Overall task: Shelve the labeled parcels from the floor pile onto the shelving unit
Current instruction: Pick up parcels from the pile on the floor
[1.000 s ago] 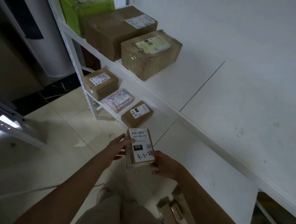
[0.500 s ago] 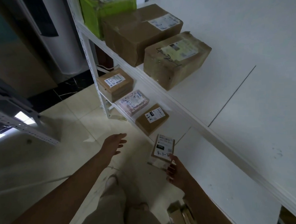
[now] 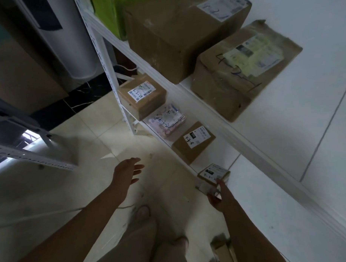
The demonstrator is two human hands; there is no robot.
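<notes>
**Small parcel at the lower shelf's front edge**

Right hand (image 3: 216, 198) grips the small labeled parcel (image 3: 213, 173) by its near end; the parcel sits at the front lip of the lower shelf (image 3: 254, 188), just beside the brown "4-3-8" box (image 3: 193, 142). Bare shelf runs on to the parcel's right. Left hand (image 3: 126, 172) hangs empty over the tiled floor (image 3: 86, 145), fingers loosely spread, well apart from the shelving. Upper shelf (image 3: 309, 114): two large cartons at the left, bare board elsewhere.

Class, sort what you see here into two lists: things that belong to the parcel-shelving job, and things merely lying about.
Job:
small labeled parcel
right hand holding it
left hand, open and empty
lower shelf
parcels already shelved

Lying about:
white appliance
second rack
white cable
</notes>
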